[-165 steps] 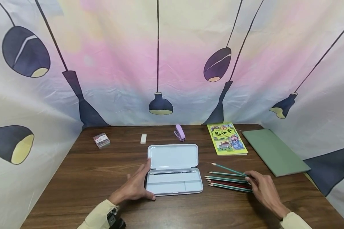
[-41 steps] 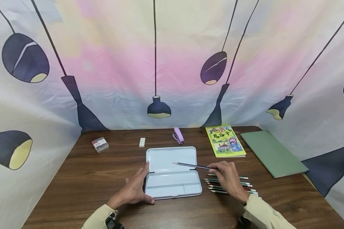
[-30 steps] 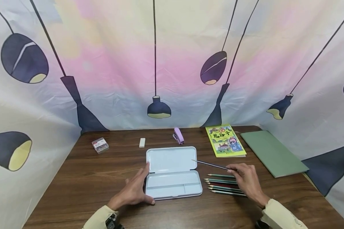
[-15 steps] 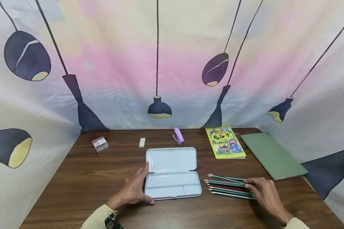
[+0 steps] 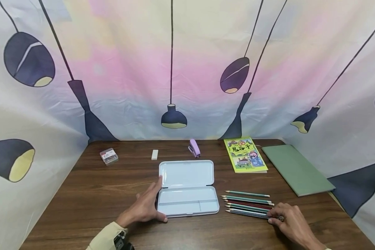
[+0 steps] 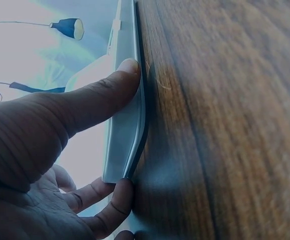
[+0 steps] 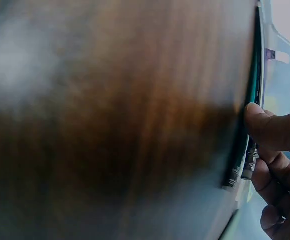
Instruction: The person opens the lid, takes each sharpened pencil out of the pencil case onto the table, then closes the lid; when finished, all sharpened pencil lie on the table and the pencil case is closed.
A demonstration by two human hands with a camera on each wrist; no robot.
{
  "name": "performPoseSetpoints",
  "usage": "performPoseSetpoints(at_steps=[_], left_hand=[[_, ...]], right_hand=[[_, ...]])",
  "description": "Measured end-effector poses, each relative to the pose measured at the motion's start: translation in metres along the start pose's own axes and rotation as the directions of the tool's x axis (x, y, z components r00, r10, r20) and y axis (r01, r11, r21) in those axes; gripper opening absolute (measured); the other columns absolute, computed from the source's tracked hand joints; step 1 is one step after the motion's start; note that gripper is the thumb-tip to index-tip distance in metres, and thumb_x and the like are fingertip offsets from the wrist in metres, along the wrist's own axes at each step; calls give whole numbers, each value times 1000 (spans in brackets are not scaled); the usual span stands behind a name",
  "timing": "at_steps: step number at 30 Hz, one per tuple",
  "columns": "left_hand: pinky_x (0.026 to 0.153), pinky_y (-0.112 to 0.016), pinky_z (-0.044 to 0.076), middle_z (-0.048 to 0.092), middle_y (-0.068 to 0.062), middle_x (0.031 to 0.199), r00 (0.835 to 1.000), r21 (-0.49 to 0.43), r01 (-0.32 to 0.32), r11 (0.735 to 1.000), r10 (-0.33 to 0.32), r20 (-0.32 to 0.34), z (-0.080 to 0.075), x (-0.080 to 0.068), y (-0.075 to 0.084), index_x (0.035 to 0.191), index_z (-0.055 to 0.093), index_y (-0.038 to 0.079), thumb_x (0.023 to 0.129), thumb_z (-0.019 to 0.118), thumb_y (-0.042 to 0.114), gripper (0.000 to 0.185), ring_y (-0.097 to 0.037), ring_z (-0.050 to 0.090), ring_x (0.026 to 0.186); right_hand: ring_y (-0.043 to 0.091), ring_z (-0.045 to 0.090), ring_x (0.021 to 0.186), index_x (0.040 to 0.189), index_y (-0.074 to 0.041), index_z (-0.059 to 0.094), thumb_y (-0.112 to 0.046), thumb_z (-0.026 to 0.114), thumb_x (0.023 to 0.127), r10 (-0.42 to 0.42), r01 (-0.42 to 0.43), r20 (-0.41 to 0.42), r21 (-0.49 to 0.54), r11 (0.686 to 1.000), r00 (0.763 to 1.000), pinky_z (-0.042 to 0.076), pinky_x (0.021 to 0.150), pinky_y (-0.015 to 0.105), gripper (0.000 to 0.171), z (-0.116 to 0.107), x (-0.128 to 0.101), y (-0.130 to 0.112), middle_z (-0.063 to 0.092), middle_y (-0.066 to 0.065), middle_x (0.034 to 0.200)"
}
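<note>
Surface: wooden table (image 5: 90,187), lamp-print cloth behind.
Left hand (image 5: 145,206): fingers spread, pressed to open pencil case (image 5: 187,201), left edge.
Right hand (image 5: 289,222): fingertips pinching nearest pencil (image 5: 247,214), right of case.

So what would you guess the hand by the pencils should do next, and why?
Probably pinch the nearest pencil at its end and lift it clear. The right hand has its fingertips on that pencil's blunt end, the row of pencils lies on the table, and the pencil case sits open and empty, steadied by the left hand.
</note>
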State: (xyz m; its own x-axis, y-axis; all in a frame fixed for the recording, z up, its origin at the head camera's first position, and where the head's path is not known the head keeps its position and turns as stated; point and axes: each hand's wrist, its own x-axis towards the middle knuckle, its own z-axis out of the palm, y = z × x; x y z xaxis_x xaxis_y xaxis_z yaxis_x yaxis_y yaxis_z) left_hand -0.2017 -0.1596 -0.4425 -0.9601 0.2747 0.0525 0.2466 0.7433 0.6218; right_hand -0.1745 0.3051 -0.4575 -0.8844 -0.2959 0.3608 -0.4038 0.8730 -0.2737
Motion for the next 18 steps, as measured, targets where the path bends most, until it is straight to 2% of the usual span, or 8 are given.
performPoseSetpoints(at_steps=[5,7,9,12,14,18], left_hand=[[82,-77,10,40,-18,131,1000,7,-8,1000,8,-1,1,-1,-1,146,10,7,43,90,31,133,-33,40,119],[82,-77,11,40,-18,132,1000,11,-8,1000,8,0,1,-1,-1,147,9,8,43,90,32,133,-33,40,119],[81,-78,10,38,-19,133,1000,7,-6,1000,6,1,0,-1,-1,147,8,9,43,90,31,134,-35,39,120],[81,-78,10,36,-21,136,1000,7,-11,1000,11,-2,-1,1,-1,147,8,10,43,90,31,134,-36,36,122],[81,-78,11,36,-21,136,1000,10,-17,1000,18,-6,-2,1,0,147,7,10,43,90,30,134,-36,36,122],[80,-78,12,40,-18,132,1000,14,-15,1000,15,-6,-1,0,-1,147,4,11,43,90,31,137,-33,38,121]], right_hand=[[-2,50,67,70,-34,64,-16,81,62,45,-45,36,12,999,998,32,63,33,26,3,-2,-2,49,-27,70],[-3,49,68,70,-34,64,-16,81,61,23,-23,19,2,1000,1000,33,63,32,27,3,0,-4,49,-28,71],[-2,50,69,72,-32,65,-15,82,60,-38,38,-11,-7,999,999,34,63,32,27,5,6,-6,50,-26,73],[2,52,73,77,-26,68,-15,81,63,-141,139,-63,-36,990,988,34,63,30,22,9,24,-12,54,-20,77],[8,54,77,85,-17,69,-14,79,67,-194,192,-79,-35,981,978,34,63,31,21,14,41,-20,58,-11,82],[23,54,98,111,-5,60,-15,67,82,-185,188,-34,79,979,982,40,79,42,32,26,83,-47,58,7,106]])
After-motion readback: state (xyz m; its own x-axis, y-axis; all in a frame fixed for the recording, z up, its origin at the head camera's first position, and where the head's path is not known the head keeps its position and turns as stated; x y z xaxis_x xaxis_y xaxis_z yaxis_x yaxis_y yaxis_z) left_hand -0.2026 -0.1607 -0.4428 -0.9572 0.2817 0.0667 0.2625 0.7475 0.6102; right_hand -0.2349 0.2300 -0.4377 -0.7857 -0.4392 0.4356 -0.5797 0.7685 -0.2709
